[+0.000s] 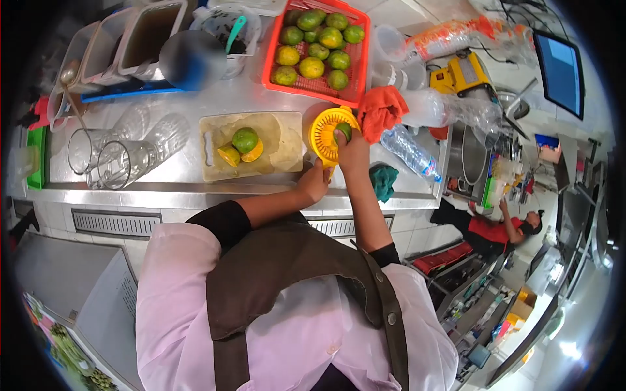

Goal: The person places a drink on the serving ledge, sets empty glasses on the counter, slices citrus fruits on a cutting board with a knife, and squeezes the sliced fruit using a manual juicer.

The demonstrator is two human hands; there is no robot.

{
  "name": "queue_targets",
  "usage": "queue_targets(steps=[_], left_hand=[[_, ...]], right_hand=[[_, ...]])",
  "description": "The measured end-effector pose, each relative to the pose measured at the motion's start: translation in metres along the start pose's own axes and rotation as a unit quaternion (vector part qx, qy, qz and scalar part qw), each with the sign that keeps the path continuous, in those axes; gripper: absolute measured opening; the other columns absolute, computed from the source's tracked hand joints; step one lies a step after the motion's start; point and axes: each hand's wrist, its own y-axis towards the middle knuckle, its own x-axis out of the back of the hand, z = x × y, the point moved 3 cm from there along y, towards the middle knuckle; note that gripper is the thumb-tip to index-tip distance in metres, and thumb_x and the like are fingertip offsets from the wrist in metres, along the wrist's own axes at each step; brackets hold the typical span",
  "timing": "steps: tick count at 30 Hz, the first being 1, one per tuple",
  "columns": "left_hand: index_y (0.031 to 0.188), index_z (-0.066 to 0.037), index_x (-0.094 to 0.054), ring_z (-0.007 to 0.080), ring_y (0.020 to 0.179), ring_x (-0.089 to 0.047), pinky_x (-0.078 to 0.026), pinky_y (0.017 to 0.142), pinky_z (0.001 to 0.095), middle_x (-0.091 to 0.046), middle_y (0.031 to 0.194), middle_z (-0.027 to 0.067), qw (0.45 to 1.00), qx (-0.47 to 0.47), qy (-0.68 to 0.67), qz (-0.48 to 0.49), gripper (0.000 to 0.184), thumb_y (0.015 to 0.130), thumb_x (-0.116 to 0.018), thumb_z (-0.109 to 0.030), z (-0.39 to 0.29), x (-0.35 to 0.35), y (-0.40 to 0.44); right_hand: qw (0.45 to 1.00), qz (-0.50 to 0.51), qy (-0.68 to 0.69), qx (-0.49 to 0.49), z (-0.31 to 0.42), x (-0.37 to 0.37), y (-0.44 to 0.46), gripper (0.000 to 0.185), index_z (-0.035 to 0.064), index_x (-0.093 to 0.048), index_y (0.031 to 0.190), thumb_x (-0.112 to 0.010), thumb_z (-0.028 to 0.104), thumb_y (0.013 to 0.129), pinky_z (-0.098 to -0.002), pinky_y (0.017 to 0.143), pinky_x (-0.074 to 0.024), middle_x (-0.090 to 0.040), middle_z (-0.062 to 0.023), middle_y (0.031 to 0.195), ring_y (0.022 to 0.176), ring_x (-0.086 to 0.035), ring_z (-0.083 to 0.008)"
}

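Note:
A yellow citrus squeezer (324,135) rests on the steel counter, just right of the cutting board. My left hand (314,182) is closed around its handle at the near side. Over the squeezer's ribbed cup, my right hand (354,153) grips a green citrus piece (342,132). On the pale, wet cutting board (287,137) lie a green citrus (245,140) and cut pieces (229,155) showing orange flesh. Behind the squeezer, a red basket (267,65) holds several green and yellowish citrus fruits (312,67).
Two clear glasses (114,171) stand left of the board. Containers (153,39) line the back left. An orange cloth (382,112), a plastic bottle (411,153) and a teal cloth (383,181) lie at the right. Another person (499,229) is farther right.

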Motion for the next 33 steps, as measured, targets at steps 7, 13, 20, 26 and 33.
queue_targets(steps=[7,13,20,26,33], left_hand=[[0.108,0.0,-0.037,0.023,0.065,-0.059,-0.045,0.061,0.0358,-0.057,0.08,0.0141,0.998,-0.027,-0.061,-0.007,0.029,0.092,-0.039,-0.024,0.005,-0.004,0.004],[0.107,-0.006,-0.039,0.0156,0.045,-0.048,-0.04,0.042,0.0278,-0.053,0.073,0.0076,0.992,0.01,-0.103,0.072,0.023,0.094,-0.036,-0.025,0.026,0.0,0.012],[0.096,-0.01,-0.039,0.0105,0.04,-0.045,-0.037,0.035,0.0231,-0.054,0.076,0.0051,0.978,0.141,-0.146,0.038,0.024,0.093,-0.036,-0.034,0.023,0.001,0.007],[0.103,-0.013,-0.04,0.013,0.052,-0.052,-0.045,0.045,0.0257,-0.054,0.084,0.0029,0.975,0.208,-0.071,0.022,0.028,0.091,-0.039,-0.039,0.007,0.004,0.0],[0.106,-0.013,-0.043,0.0151,0.063,-0.055,-0.046,0.051,0.0293,-0.054,0.086,0.0032,0.975,0.216,-0.046,0.018,0.038,0.089,-0.038,-0.046,0.002,-0.002,-0.002]], right_hand=[[0.84,0.043,0.518,-0.156,-0.05,0.014,-0.006,0.027,0.0033,-0.056,0.078,-0.063,0.029,0.079,-0.0224,0.034,-0.0265,-0.045,0.0019,0.052,0.038,-0.038,-0.0072],[0.664,-0.034,0.705,-0.245,-0.125,0.086,-0.086,0.023,0.0058,-0.054,0.081,-0.057,0.028,0.084,-0.0217,0.033,-0.0268,-0.044,0.0001,0.052,0.035,-0.036,-0.0083],[0.657,-0.516,0.459,-0.302,-0.344,0.191,-0.139,0.032,0.0056,-0.055,0.078,-0.061,0.037,0.08,-0.0201,0.031,-0.0275,-0.043,0.0011,0.046,0.034,-0.037,-0.0067],[0.539,-0.386,0.48,-0.575,-0.545,0.25,-0.095,0.063,0.005,-0.038,0.116,-0.048,0.056,0.08,-0.0368,0.043,-0.0396,-0.056,-0.0153,0.094,0.049,-0.054,-0.0213],[0.68,-0.571,0.317,-0.332,-0.492,0.214,-0.125,0.04,0.0062,-0.042,0.113,-0.05,0.034,0.086,-0.0224,0.043,-0.0391,-0.055,-0.0099,0.087,0.058,-0.054,-0.0138]])
